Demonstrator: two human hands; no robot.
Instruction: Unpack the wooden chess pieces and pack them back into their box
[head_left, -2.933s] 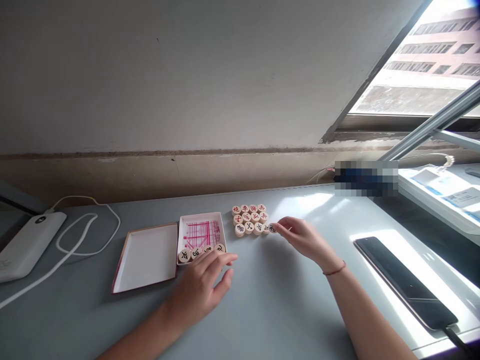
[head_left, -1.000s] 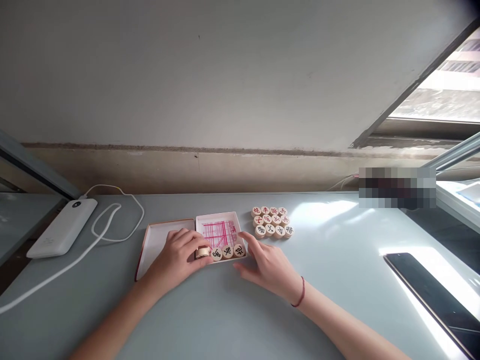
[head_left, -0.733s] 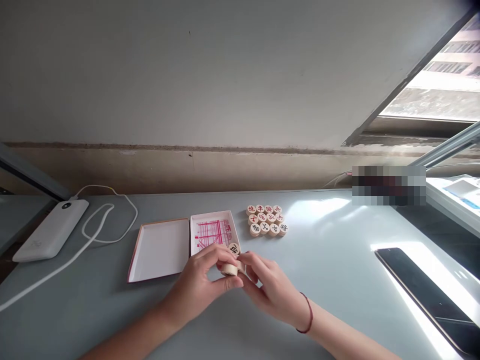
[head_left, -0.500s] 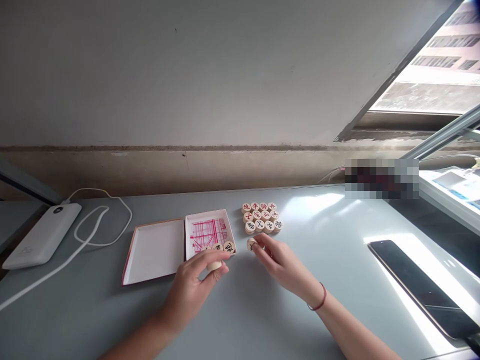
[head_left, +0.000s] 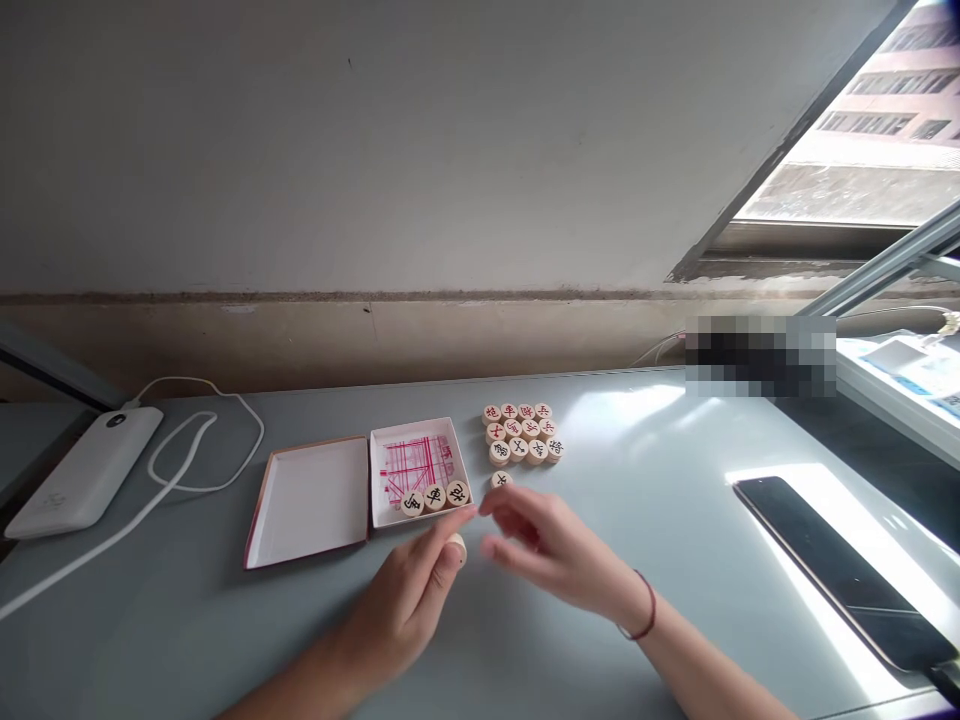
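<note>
My left hand (head_left: 409,590) is closed on a round Chinese chess piece (head_left: 457,548), pinched between thumb and fingers in front of the box. Close to it on the right, my right hand (head_left: 544,540) has thumb and fingers apart with nothing between them, slightly blurred. Just beyond its fingertips a single chess piece (head_left: 501,480) lies on the table. Behind that stand neat rows of stacked chess pieces (head_left: 517,450), with red characters at the back and black in front. Three black-lettered pieces (head_left: 434,497) line the near side of the white box tray (head_left: 459,450).
Left of the tray lies an upturned box lid (head_left: 319,500). Further left are a white power bank (head_left: 86,475) and its white cable (head_left: 180,483). A black phone (head_left: 840,570) rests at right on the grey table (head_left: 600,620). A wall stands behind.
My right hand has let go of a chess piece, leaving it before the rows, and moved back toward my left hand. My left hand has shifted slightly right and nearer, uncovering the tray's pieces.
</note>
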